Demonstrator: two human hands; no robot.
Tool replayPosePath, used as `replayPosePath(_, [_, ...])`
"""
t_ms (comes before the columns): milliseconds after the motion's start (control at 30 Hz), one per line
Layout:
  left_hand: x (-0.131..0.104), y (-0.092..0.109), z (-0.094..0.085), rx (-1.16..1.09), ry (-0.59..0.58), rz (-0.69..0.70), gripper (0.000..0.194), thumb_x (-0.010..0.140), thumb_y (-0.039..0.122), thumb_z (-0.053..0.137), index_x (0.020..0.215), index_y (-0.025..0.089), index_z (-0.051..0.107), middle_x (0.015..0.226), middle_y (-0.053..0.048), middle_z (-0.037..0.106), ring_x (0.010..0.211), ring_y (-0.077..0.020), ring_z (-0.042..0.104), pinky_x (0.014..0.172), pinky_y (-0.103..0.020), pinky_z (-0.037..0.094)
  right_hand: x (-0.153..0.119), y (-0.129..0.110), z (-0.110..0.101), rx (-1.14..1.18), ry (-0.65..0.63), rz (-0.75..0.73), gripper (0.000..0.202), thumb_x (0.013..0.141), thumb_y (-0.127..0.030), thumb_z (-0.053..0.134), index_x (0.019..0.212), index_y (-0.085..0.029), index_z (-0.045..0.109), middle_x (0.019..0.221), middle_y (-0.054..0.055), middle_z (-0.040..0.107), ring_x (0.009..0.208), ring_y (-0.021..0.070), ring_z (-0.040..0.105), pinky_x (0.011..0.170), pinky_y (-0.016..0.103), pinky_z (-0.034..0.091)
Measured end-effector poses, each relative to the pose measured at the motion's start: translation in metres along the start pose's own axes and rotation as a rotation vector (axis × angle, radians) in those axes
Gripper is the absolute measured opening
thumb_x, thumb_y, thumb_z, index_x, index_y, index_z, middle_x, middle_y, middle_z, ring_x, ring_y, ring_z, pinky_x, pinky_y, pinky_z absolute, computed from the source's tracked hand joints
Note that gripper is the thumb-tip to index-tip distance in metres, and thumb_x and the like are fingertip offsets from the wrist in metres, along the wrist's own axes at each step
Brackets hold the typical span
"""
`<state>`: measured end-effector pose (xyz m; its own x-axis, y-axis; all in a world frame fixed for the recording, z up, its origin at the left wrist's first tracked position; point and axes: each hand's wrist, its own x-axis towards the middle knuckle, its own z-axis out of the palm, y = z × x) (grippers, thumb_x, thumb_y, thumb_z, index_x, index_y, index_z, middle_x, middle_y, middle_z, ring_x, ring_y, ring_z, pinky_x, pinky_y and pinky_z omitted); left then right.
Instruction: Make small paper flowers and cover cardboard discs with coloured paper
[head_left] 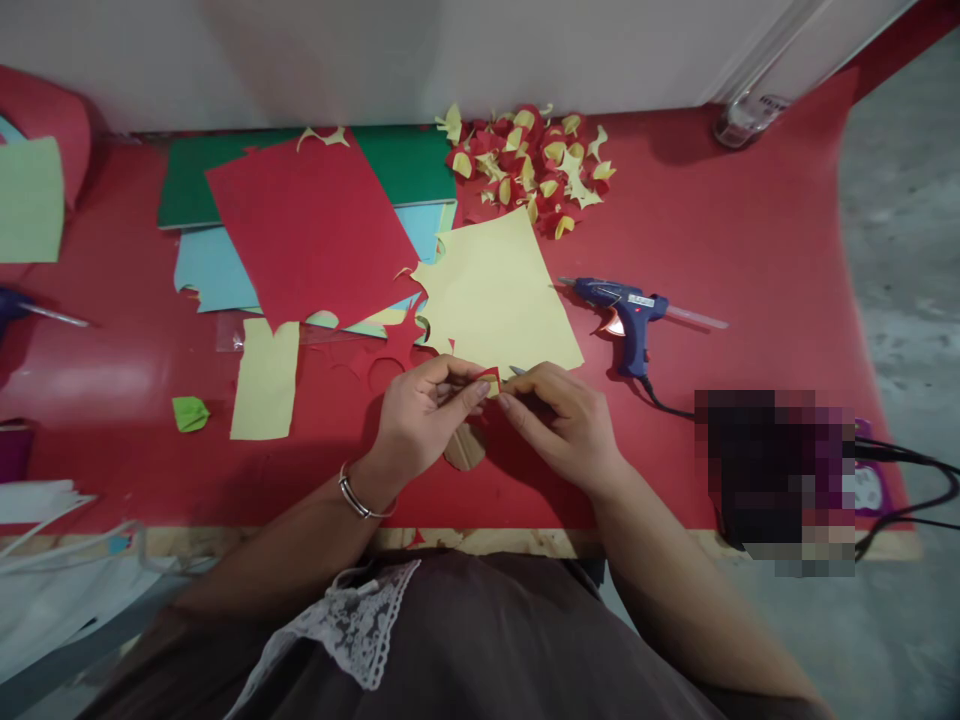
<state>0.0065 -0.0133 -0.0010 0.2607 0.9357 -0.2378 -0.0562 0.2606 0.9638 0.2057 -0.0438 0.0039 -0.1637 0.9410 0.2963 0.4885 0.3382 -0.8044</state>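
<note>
A small red and yellow paper piece (491, 380) is pinched in my left hand (429, 405), its fingers closed. My right hand (562, 415) meets it from the other side, thumb and forefinger together at the piece's right edge. A grey pointed tip (517, 371) sticks out by the right fingers; the rest of it is hidden. Below my left fingers lies a brown object (465, 447), partly covered. Just beyond both hands is a large pale yellow sheet (499, 290) with cut-out edges.
A blue glue gun (634, 330) lies right of the sheet, its cable running right. Red and yellow paper pieces (525, 165) are heaped at the back. Left are a red sheet (315, 230), a yellow strip (265, 385) and green paper (190, 413). A bottle (750, 115) is back right.
</note>
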Motion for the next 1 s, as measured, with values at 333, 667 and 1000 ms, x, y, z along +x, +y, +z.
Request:
replayPosePath(333, [0.0015, 0.0023, -0.0002, 0.024, 0.006, -0.039, 0.033, 0.082, 0.046, 0.094, 0.09, 0.017, 0.078, 0.079, -0.004, 0.082, 0.071, -0.0151, 0.08, 0.073, -0.023, 0.07, -0.001, 0.0012, -0.0004, -0.006, -0.007, 0.015, 0.016, 0.104, -0.025, 0.066, 0.089, -0.023, 0.069, 0.079, 0.003, 0.072, 0.073, 0.017, 0.065, 0.066, 0.032, 0.05])
replayPosePath(667, [0.0018, 0.0056, 0.0015, 0.034, 0.01, -0.043, 0.04, 0.079, 0.051, 0.095, 0.089, 0.017, 0.077, 0.079, -0.005, 0.082, 0.071, -0.0167, 0.08, 0.074, -0.027, 0.071, -0.0014, 0.002, -0.0001, -0.006, -0.006, 0.006, 0.016, 0.105, -0.025, 0.066, 0.09, -0.022, 0.069, 0.081, 0.003, 0.072, 0.074, 0.0166, 0.066, 0.067, 0.032, 0.051])
replayPosePath(1000, [0.0022, 0.0052, -0.0002, 0.032, -0.002, -0.032, 0.032, 0.083, 0.044, 0.093, 0.09, 0.017, 0.077, 0.079, -0.003, 0.081, 0.072, -0.0136, 0.079, 0.073, -0.022, 0.068, -0.0016, 0.0017, -0.0018, -0.011, -0.01, -0.003, 0.015, 0.105, -0.024, 0.066, 0.091, -0.022, 0.07, 0.08, 0.003, 0.071, 0.074, 0.0166, 0.065, 0.065, 0.031, 0.05])
